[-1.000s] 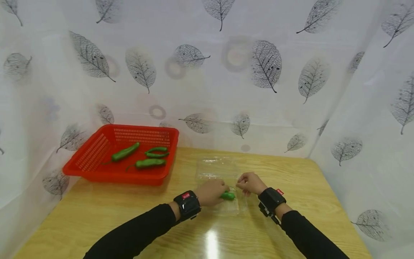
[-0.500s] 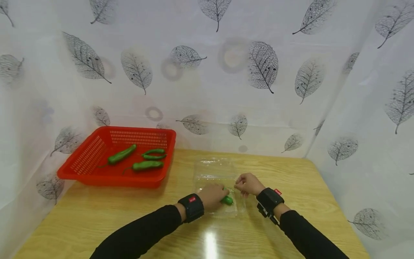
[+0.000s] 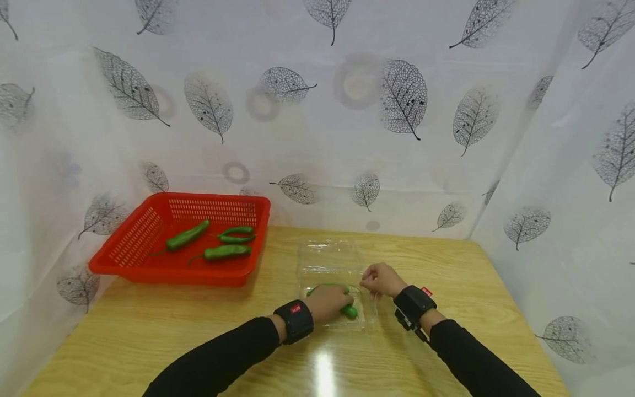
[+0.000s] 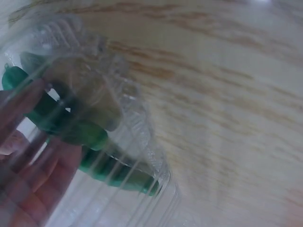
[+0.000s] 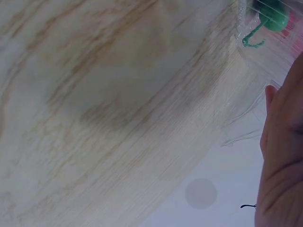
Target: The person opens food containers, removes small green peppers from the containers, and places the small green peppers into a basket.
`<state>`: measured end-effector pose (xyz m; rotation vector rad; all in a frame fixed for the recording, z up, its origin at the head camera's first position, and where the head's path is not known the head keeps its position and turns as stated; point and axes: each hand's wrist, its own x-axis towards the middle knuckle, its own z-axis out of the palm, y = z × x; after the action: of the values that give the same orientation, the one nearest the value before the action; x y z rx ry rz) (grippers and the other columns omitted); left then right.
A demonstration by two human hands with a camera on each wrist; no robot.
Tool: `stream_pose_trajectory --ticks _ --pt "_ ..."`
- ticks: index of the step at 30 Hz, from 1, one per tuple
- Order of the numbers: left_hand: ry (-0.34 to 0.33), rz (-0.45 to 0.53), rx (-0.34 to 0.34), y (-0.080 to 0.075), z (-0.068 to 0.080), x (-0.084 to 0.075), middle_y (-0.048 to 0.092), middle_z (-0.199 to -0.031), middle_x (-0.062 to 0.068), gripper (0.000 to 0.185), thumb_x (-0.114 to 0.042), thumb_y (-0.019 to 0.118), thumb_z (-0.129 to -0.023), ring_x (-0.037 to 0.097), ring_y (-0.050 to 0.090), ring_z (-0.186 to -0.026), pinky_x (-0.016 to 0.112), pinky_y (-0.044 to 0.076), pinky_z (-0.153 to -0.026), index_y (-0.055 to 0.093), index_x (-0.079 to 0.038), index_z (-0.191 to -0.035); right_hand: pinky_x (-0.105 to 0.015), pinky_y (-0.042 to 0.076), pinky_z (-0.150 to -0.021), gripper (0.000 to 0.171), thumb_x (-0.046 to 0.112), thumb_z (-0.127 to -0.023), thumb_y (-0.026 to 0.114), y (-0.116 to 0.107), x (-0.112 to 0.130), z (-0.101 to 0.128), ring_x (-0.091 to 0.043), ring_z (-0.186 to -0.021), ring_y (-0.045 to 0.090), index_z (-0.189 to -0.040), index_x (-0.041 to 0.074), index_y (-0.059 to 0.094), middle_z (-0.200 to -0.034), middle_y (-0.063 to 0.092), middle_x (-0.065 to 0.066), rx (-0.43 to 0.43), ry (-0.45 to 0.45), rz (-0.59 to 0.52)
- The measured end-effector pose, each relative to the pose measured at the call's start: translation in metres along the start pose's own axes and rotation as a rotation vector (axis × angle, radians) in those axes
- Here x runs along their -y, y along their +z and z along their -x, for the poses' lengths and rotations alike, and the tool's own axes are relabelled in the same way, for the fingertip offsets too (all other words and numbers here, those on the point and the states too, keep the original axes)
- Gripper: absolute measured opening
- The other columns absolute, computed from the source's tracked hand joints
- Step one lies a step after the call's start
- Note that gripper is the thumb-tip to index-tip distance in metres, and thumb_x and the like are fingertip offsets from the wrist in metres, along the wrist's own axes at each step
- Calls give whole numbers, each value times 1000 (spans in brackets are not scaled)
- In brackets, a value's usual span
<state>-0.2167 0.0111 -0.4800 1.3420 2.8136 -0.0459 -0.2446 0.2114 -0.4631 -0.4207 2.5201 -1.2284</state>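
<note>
Green peppers [image 3: 349, 311] inside the clear plastic clamshell box [image 3: 331, 258], near the front middle of the wooden table [image 3: 446, 353], under the curled fingers of the left hand [image 3: 327, 303]. Right hand [image 3: 382, 280] just beside, pinching the box's right edge. Three more peppers [image 3: 223, 252] in the red basket [image 3: 149, 264] at back left.
</note>
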Motion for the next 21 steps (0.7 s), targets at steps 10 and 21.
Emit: stream_pose_trajectory --ticks 10,21 --pt "8 45 -29 0 1 2 64 -96 -6 15 -22 61 -89 7 62 -83 19 50 -63 66 -26 -103 -31 51 -50 9 4 -89 57 6 -4 0 -16 -49 57 -90 -5 57 -69 61 -18 -26 2 7" --pt "-6 36 -129 -7 7 8 59 -83 -7 15 -22 65 -86 4 55 -68 16 38 -53 67 -26 -101 -26 45 -43 4 1 -85 56 12 -4 -3 -10 -40 49 -82 0 55 -59 58 -9 -93 -1 67"
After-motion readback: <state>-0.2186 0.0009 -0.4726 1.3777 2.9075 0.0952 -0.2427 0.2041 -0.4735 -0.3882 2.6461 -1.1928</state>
